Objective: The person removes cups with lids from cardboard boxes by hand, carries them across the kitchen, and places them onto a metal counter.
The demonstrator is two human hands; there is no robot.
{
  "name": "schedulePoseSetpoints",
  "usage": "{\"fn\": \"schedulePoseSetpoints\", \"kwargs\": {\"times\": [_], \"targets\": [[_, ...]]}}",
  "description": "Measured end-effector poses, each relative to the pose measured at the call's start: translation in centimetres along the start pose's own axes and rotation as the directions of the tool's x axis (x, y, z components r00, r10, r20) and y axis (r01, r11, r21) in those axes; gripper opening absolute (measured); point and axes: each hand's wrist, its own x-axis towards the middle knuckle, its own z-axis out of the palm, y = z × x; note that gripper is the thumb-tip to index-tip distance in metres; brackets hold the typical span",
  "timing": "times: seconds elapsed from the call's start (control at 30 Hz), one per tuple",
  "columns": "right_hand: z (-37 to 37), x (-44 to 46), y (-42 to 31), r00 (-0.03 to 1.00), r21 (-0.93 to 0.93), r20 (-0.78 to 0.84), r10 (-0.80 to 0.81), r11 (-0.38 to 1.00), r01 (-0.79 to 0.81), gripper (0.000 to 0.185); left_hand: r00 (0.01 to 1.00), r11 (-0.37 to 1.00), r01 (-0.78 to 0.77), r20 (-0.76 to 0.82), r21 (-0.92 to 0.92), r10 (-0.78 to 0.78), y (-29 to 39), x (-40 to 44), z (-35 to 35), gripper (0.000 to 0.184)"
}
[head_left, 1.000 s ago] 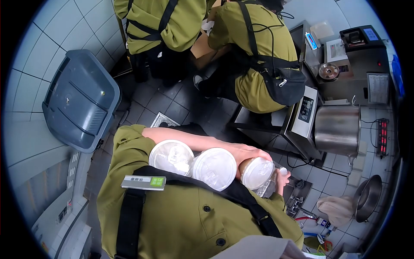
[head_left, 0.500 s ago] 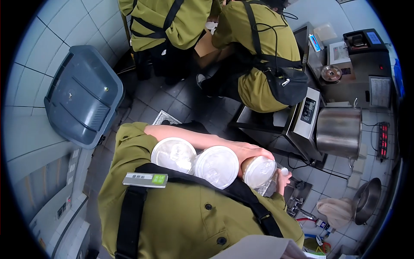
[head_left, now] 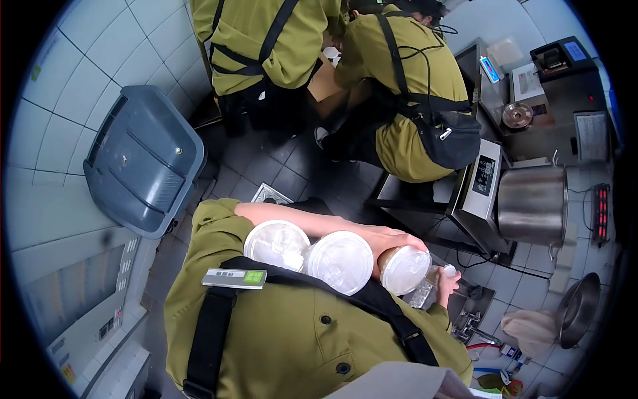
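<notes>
My left forearm crosses in front of my chest, holding a row of round tubs with translucent lids against my jacket. Nearest the elbow is one tub (head_left: 276, 245), with a middle tub (head_left: 341, 263) beside it. My left hand (head_left: 397, 241) is closed over the far tub (head_left: 405, 270), which looks brownish at its side. Close by, my right hand (head_left: 448, 287) is wrapped around a clear plastic bottle (head_left: 421, 293) with a white cap (head_left: 450, 270). The tubs hide part of the bottle and some fingers.
Two people in olive jackets (head_left: 266, 46) (head_left: 425, 73) bend over a cardboard box (head_left: 325, 90) ahead. A grey lidded bin (head_left: 146, 166) stands left. At right are a steel pot (head_left: 533, 203), a control panel (head_left: 484, 175), a sink tap (head_left: 470, 326) and a wok (head_left: 578, 310).
The whole view has shifted slightly, so the surroundings sit further right and lower. The tubs and bottle stay held against my chest. The two people have barely moved.
</notes>
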Motion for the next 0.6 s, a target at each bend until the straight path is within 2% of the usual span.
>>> {"fn": "schedulePoseSetpoints", "kwargs": {"times": [0.23,0.6], "targets": [[-0.2,-0.3,0.0,1.0,0.019,0.009,0.018,1.0,-0.019,0.092,0.998,0.997,0.067,0.024,-0.044,-0.066,0.4,0.1,-0.1,0.094],[0.0,0.1,0.5,1.0,0.03,0.009,-0.017,0.999,0.016,0.092,0.999,0.999,0.043,0.012,-0.03,-0.042,0.1,0.1,0.1,0.093]]}}
